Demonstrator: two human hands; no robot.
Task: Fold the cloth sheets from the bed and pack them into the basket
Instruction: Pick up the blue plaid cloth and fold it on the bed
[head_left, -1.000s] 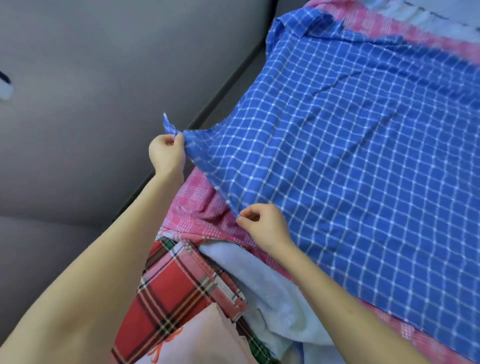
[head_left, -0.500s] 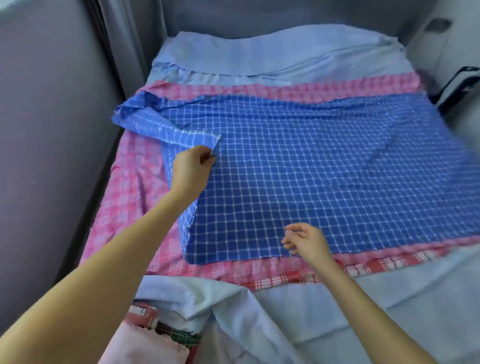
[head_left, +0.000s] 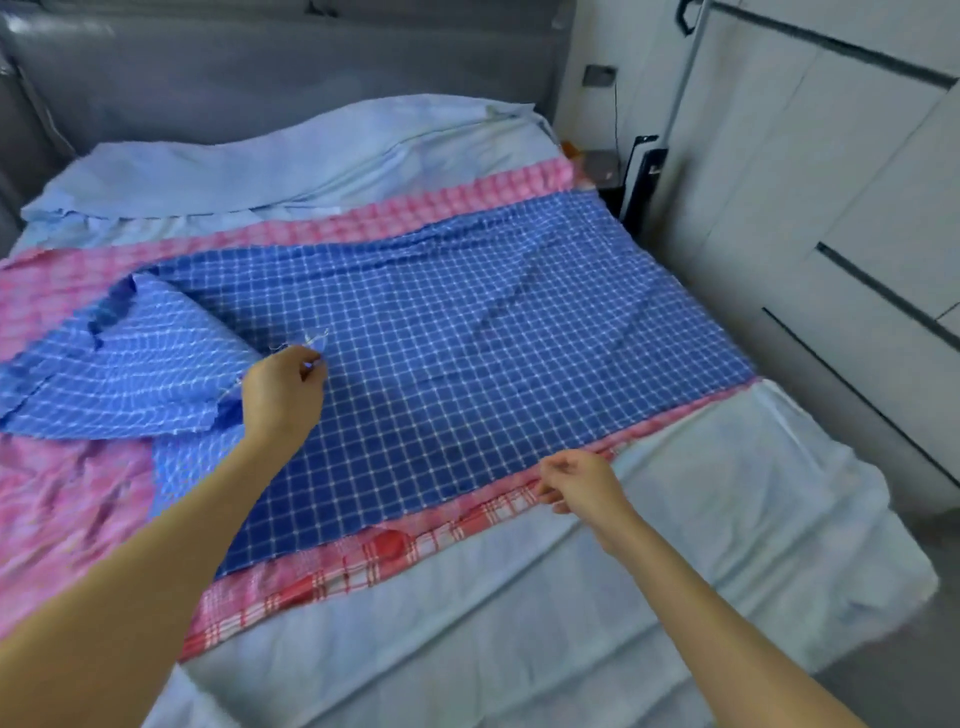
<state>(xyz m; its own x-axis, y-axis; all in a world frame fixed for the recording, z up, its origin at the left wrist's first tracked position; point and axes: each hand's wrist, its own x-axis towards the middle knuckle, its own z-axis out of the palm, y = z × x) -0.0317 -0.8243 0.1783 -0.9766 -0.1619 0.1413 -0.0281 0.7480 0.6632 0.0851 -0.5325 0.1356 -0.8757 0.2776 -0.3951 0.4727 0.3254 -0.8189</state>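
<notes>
A blue checked sheet (head_left: 467, 353) lies spread over the middle of the bed. My left hand (head_left: 283, 395) pinches its left corner and holds it folded over onto the sheet's own top. My right hand (head_left: 576, 483) sits at the sheet's near edge with fingers curled; whether it grips the blue edge or the cloth below is unclear. Under the blue sheet lie a pink checked sheet (head_left: 62, 499) and a red plaid cloth (head_left: 363, 556). A pale blue sheet (head_left: 519, 623) covers the mattress. No basket is in view.
A grey padded headboard (head_left: 291, 67) runs along the far side of the bed. White cabinet doors (head_left: 831, 218) stand to the right, with a dark device (head_left: 641, 171) in the gap beside the bed.
My left hand has carried the blue sheet's corner rightward over the sheet. My right hand has slid right along the near edge. My head has turned right, bringing the cabinets into view.
</notes>
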